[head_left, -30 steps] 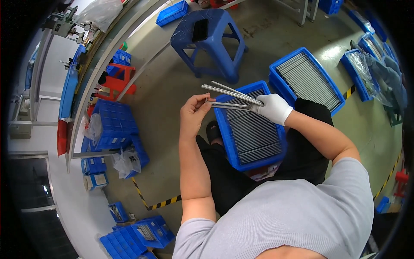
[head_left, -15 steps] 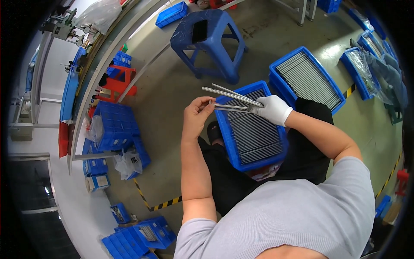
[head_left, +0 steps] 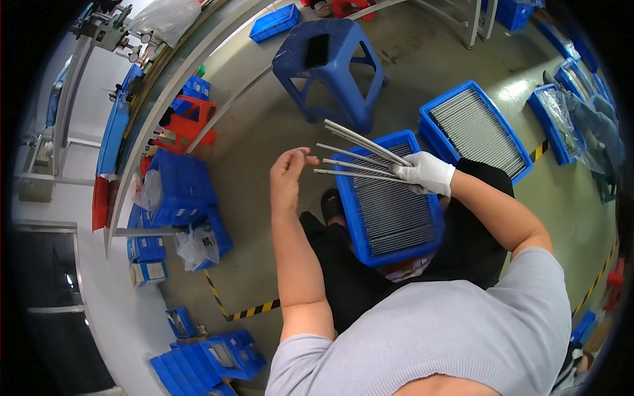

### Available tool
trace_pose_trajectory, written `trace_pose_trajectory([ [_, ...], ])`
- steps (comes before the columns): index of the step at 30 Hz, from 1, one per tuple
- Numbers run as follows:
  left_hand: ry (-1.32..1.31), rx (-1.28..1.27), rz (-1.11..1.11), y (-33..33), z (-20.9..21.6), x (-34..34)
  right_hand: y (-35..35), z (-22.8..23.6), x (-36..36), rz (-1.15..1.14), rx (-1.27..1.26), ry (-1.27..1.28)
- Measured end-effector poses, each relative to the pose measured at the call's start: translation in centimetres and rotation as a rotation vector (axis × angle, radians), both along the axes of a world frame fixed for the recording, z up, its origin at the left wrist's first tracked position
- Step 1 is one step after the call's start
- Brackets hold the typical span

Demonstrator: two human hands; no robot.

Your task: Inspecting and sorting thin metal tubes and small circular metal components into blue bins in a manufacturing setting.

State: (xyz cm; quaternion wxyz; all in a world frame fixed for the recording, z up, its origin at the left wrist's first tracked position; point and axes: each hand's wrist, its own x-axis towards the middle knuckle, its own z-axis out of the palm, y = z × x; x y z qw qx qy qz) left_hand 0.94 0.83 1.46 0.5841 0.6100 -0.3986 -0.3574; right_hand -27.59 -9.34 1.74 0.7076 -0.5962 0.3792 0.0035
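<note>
My right hand (head_left: 426,173), in a white glove, is closed round one end of several thin grey metal rods (head_left: 360,162). Their free ends fan out leftward, above a blue crate (head_left: 360,243) filled with rows of similar rods (head_left: 393,218). My bare left hand (head_left: 288,169) is just left of the rod tips, fingers loosely bent and apart, holding no rod that I can see. A small gap separates its fingertips from the nearest rods. The crate stands between my knees.
Another blue crate (head_left: 430,125) of lighter rods stands beyond, to the right. Ahead is a blue plastic stool (head_left: 343,72) with a dark flat object (head_left: 317,51) on it. Blue crates (head_left: 185,188) stack under the workbench at left. Plastic-wrapped trays (head_left: 553,125) lie at far right.
My left hand has let go of the rod end it was pinching and drawn back a little left. The rods in my right hand are spread wider, and that hand sits slightly lower and to the right.
</note>
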Motion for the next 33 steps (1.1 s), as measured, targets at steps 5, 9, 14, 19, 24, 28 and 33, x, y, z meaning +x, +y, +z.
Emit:
trace_pose_trajectory([
  [5,0.099,0.035,-0.081,-0.3,0.0,-0.8,0.5,0.3,-0.1,0.066,0.094,-0.088],
  [9,0.139,0.034,-0.098,-0.2,-0.3,-0.2,0.3,-0.5,-0.1,0.081,0.068,-0.083],
  [14,0.118,0.085,-0.134,-0.1,-0.1,-0.2,0.2,-0.6,-0.2,0.097,0.019,-0.042],
  [19,0.157,0.046,-0.167,0.1,-0.2,0.0,0.3,-0.5,-0.5,0.081,0.144,-0.064],
  [24,0.139,0.055,-0.162,0.3,-0.4,0.3,0.5,-0.6,-0.1,0.127,-0.145,0.01],
  [28,0.117,0.168,-0.247,0.4,-0.2,0.0,0.8,0.8,0.4,0.234,-0.538,0.139],
  [33,0.136,0.101,-0.198,0.2,-0.4,-0.3,0.6,-0.7,0.3,0.109,-0.099,0.007],
])
